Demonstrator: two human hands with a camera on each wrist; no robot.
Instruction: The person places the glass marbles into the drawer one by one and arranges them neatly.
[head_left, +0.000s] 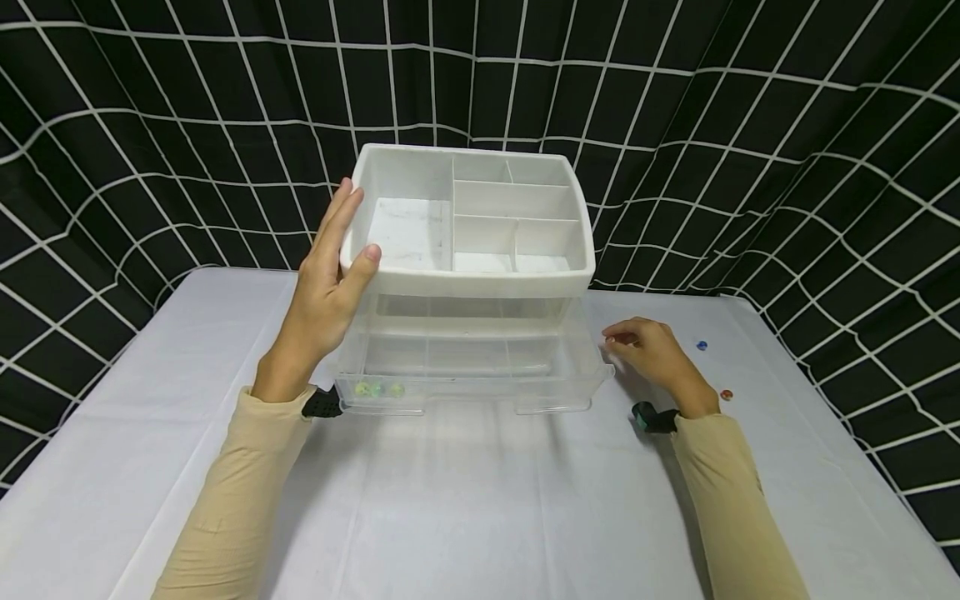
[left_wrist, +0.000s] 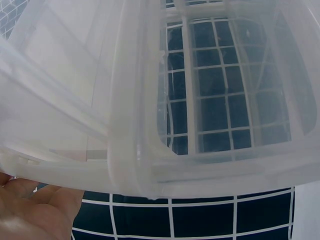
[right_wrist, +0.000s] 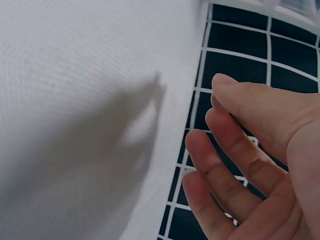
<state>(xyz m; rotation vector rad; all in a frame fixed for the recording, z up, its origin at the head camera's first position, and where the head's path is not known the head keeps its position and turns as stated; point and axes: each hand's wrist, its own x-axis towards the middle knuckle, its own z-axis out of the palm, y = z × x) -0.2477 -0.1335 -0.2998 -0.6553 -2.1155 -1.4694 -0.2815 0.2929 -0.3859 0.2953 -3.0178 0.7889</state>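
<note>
A white desktop organizer (head_left: 465,283) stands on the table, its top split into several compartments. Its clear drawer (head_left: 480,388) is pulled out at the front. Several small green and yellowish marbles (head_left: 378,389) lie at the drawer's front left. My left hand (head_left: 322,292) rests against the organizer's left side with straight fingers, thumb over the top rim; the left wrist view shows the clear plastic (left_wrist: 135,100) up close. Just right of the drawer, my right hand (head_left: 652,354) hovers with thumb and index fingertips together. Whether something small sits between them is unclear.
A blue marble (head_left: 702,345) and a red marble (head_left: 726,395) lie on the white tablecloth (head_left: 465,508) to the right, near my right wrist. Black cloth with a white grid (head_left: 480,92) hangs behind the table and along both sides.
</note>
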